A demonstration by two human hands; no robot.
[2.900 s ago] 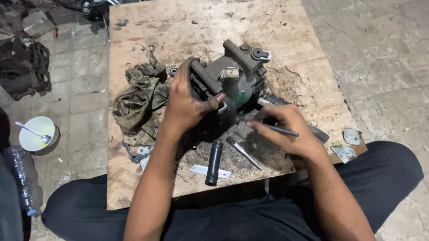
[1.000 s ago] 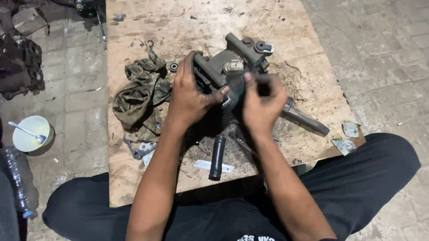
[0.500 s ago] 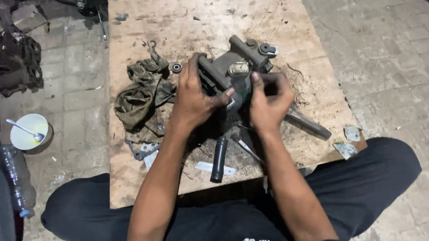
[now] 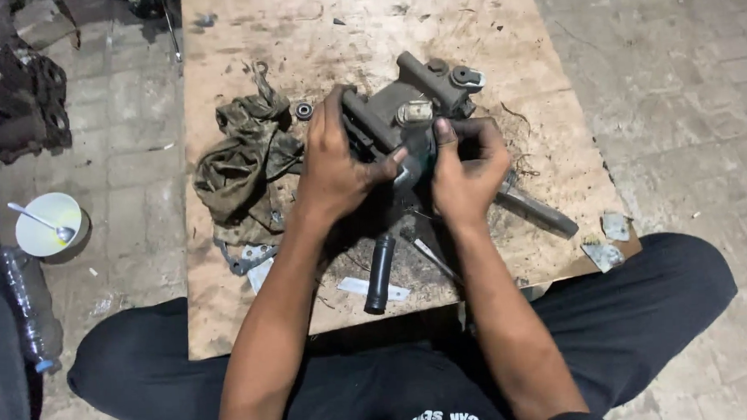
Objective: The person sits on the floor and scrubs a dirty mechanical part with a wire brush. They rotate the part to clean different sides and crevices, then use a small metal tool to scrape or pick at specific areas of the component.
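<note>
A greasy grey metal machine housing with tubes and a bolt boss lies on a stained plywood board. My left hand grips its left side, thumb pressed toward the middle. My right hand clasps the near right side, fingers curled over a round teal part of it. The contact under both palms is hidden.
A dirty olive rag and a small bearing lie left of the housing. A black handle, thin tools and a metal bar lie near the board's front edge. A white bowl with spoon and plastic bottle sit on the paved floor at left.
My right hand put down the thin tool it held at the board's front and came up onto the housing. It now clasps the housing beside my left hand, which stayed in place.
</note>
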